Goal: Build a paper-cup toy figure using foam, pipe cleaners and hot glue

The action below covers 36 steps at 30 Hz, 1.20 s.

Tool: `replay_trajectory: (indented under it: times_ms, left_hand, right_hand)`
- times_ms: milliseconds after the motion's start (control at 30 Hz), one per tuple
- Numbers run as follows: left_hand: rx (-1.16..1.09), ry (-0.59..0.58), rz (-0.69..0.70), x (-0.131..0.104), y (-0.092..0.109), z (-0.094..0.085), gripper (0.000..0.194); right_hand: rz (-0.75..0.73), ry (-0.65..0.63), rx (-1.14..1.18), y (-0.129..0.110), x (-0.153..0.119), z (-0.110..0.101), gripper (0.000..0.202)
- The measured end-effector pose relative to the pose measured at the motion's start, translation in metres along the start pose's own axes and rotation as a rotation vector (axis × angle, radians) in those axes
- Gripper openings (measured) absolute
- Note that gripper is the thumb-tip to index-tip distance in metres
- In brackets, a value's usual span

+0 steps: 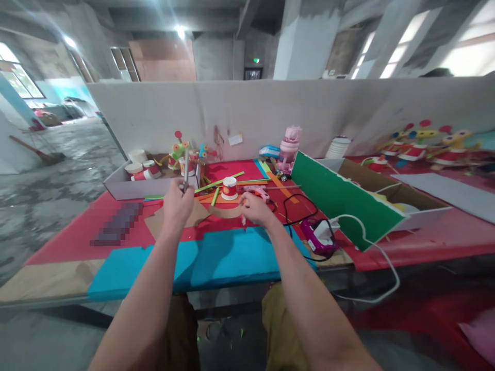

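Observation:
My left hand (178, 202) is closed round a slim silver tool (186, 166), which looks like scissors with the blades pointing up. In my right hand (255, 207), the fingers pinch the right end of a curved brown cardboard strip (225, 212). Beneath my left hand lies a larger sheet of brown cardboard (197, 213) on the red table cover. A red and white paper cup (229, 188) stands upside down just beyond the strip. Close behind my right hand is a pink glue gun (257, 192).
At the left, a white box (118, 188) holds paper cups and cup figures. A green board (340, 201) leans on a box at right. A purple power strip (317, 237) trails cables near a blue sheet (228, 257) at the front edge. Coloured paper strips (280, 184) lie behind.

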State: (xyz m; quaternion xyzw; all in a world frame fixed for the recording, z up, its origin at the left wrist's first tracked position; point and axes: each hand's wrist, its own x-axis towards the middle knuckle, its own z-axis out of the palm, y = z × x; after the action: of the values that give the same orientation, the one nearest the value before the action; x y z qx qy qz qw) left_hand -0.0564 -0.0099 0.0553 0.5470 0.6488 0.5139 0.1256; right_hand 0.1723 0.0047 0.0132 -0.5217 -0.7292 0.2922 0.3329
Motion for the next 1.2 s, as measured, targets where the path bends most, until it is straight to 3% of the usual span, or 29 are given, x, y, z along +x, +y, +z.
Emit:
replay_trajectory:
  times_ms: [100, 167, 367, 533, 600, 667, 733, 800, 867, 933, 1000, 1067, 1133, 1200]
  left_hand:
    - [0.551, -0.091, -0.089, 0.013, -0.022, -0.017, 0.03]
    - [0.73, -0.197, -0.14, 0.016, -0.036, -0.016, 0.033]
    - [0.858, -0.269, -0.152, 0.013, -0.05, -0.002, 0.052]
    - [0.888, -0.276, 0.006, 0.01, -0.039, -0.003, 0.045]
    - [0.742, -0.252, 0.14, 0.007, -0.027, -0.002, 0.038]
    - [0.392, -0.319, 0.209, -0.001, -0.015, 0.004, 0.036]
    - [-0.034, -0.516, 0.125, -0.013, -0.004, 0.013, 0.044]
    - [-0.333, -0.81, -0.029, -0.025, 0.001, 0.022, 0.048]
    - [-0.484, -1.107, -0.148, -0.033, 0.001, 0.031, 0.045]
    - [-0.57, -1.221, -0.194, -0.037, -0.001, 0.04, 0.04]
    - [-0.668, -1.044, -0.198, -0.037, -0.004, 0.049, 0.038]
    - [-0.75, -0.699, -0.174, -0.035, -0.005, 0.058, 0.038]
    - [-0.773, -0.431, -0.111, -0.033, -0.006, 0.065, 0.038]
    - [-0.74, -0.319, -0.02, -0.034, -0.008, 0.069, 0.037]
  right_hand:
    - [0.01, 0.011, 0.347, 0.006, -0.006, -0.025, 0.019]
    - [0.015, 0.026, 0.547, 0.009, -0.01, -0.035, 0.019]
    - [0.035, 0.015, 0.785, 0.016, -0.012, -0.038, 0.026]
    - [0.029, -0.127, 0.772, 0.016, -0.012, -0.038, 0.027]
    - [0.022, -0.217, 0.751, 0.011, -0.013, -0.035, 0.026]
    - [-0.001, -0.33, 0.719, 0.004, -0.014, -0.029, 0.026]
    - [-0.042, -0.424, 0.689, -0.002, -0.014, -0.022, 0.027]
    - [-0.087, -0.466, 0.668, -0.007, -0.013, -0.015, 0.026]
    - [-0.117, -0.466, 0.641, -0.01, -0.011, -0.009, 0.025]
    - [-0.113, -0.384, 0.626, -0.011, -0.008, -0.004, 0.025]
    - [-0.056, -0.194, 0.656, -0.01, -0.004, 0.002, 0.026]
    - [0.042, -0.022, 0.703, -0.008, -0.002, 0.01, 0.026]
    - [0.147, -0.047, 0.751, -0.006, -0.003, 0.019, 0.031]
    - [0.224, -0.215, 0.799, -0.005, -0.008, 0.026, 0.042]
